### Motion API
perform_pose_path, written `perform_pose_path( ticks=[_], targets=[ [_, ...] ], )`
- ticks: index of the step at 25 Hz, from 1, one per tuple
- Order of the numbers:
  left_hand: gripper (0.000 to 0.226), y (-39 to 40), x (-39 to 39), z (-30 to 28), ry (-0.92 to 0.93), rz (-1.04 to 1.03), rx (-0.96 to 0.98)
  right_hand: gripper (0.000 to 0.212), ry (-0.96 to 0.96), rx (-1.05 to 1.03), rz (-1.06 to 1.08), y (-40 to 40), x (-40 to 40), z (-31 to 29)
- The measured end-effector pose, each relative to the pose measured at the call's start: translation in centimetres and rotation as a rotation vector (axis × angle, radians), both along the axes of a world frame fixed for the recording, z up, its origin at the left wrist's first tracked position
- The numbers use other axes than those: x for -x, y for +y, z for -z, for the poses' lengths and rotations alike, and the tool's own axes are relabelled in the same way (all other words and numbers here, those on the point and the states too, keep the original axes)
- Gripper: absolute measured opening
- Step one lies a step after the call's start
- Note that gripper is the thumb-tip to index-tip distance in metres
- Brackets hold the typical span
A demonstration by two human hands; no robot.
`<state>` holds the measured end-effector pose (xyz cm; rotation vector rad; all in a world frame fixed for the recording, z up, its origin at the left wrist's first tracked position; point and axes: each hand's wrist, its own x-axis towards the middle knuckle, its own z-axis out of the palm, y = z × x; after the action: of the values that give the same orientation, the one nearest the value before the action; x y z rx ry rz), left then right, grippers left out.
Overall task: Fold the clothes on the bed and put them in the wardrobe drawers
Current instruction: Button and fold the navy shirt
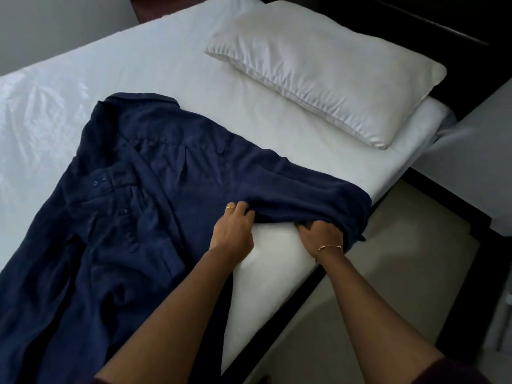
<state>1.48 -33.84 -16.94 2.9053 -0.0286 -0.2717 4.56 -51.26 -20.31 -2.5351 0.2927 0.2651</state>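
A navy blue long-sleeved shirt [133,206] lies spread on the white-sheeted bed [155,65], its collar toward the far side of the bed and its hem toward the near edge. The fabric is thin and creased. Small matching buttons show on a cuff folded across the chest and down the placket. The sleeve on the pillow side of the shirt runs outward across the sheet and reaches the bed's near edge, where its end droops over the side.

The left hand [234,231] rests on the sheet at the underside of that outstretched sleeve, close to where it joins the body of the shirt. Its fingers are curled and pinch the lower fold of the cloth. A gold ring [229,207] sits on one finger. The forearm is bare and extended straight from the lower edge of the view.

The right hand [322,231] lies further out along the same sleeve, near the bed's edge. Its fingers are curled into the cloth and grip the sleeve end, with fabric bunched over the knuckles. A thin gold bracelet [329,247] circles the wrist. This forearm is also bare and extended.

A white pillow [327,67] lies on the bed beyond the shirt, well apart from the sleeve.
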Motion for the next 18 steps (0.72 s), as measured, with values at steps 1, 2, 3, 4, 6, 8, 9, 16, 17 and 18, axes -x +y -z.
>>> perform_pose_path(
  ticks=[1,2,3,4,6,8,9,16,17,18],
  targets=[
    [0.045,-0.4,0.0,0.0,-0.008,0.009,0.024,0.024,-0.078,-0.119,0.096,0.0,0.4,-0.2],
    [0.049,-0.8,-0.1,0.0,-0.011,0.02,0.052,0.019,-0.145,-0.286,0.252,0.0,0.6,-0.5],
    [0.054,-1.1,-0.3,-0.1,-0.009,0.041,0.077,0.026,-0.186,-0.494,0.481,-0.3,0.5,-1.2],
    [0.059,-1.4,-0.6,-0.2,0.002,0.081,0.089,0.028,-0.198,-0.746,0.74,-0.9,0.0,-1.7],
    [0.068,-1.5,-0.8,-0.5,0.068,0.201,0.06,0.013,-0.199,-1.299,1.142,-2.3,-1.0,-2.5],
    [0.074,-1.2,-0.6,-0.5,0.141,0.314,-0.008,0.014,-0.212,-1.479,1.331,-3.1,-1.4,-2.0],
    [0.076,-1.1,-0.5,-0.5,0.176,0.347,-0.038,0.027,-0.191,-1.421,1.347,-3.4,-1.2,-1.5],
    [0.086,-0.4,-1.3,-0.7,0.308,0.467,-0.064,0.033,-0.165,-1.393,1.409,-8.5,-1.1,-1.9],
    [0.083,-0.4,-1.3,-0.6,0.32,0.472,-0.023,0.032,-0.212,-1.387,1.359,-8.8,-1.5,-2.0],
    [0.078,-0.5,-1.4,-0.4,0.325,0.442,0.041,0.034,-0.274,-1.368,1.293,-8.8,-2.0,-2.3]
  ],
)
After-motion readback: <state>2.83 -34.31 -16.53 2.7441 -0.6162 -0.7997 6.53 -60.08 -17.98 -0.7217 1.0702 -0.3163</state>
